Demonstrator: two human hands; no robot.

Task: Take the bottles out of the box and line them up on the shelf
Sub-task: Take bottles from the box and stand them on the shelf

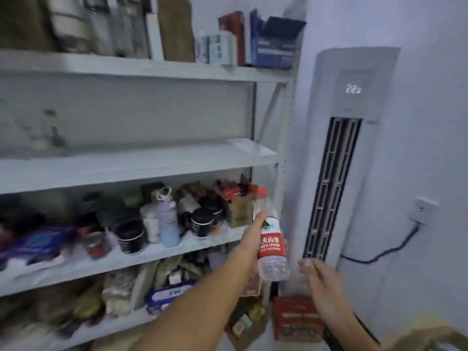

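Note:
A clear water bottle [271,239] with a red cap and red label is held upright in the air in front of the shelf unit's right post. My left hand [255,233] grips it round the middle, with fingertips showing on the bottle's right side. My right hand [316,271] hovers just right of the bottle's base, fingers loosely extended, holding nothing. The second shelf [141,160] is mostly bare, with one or two blurred clear bottles [44,130] standing at its far left. A red box [297,317] sits on the floor below my hands.
A tall white air conditioner [352,148] stands right of the shelves, its cable [385,252] running to a wall socket. The top shelf [157,68] holds boxes and bags. The third shelf [157,249] is crowded with cups and flasks. Lower shelves hold packets.

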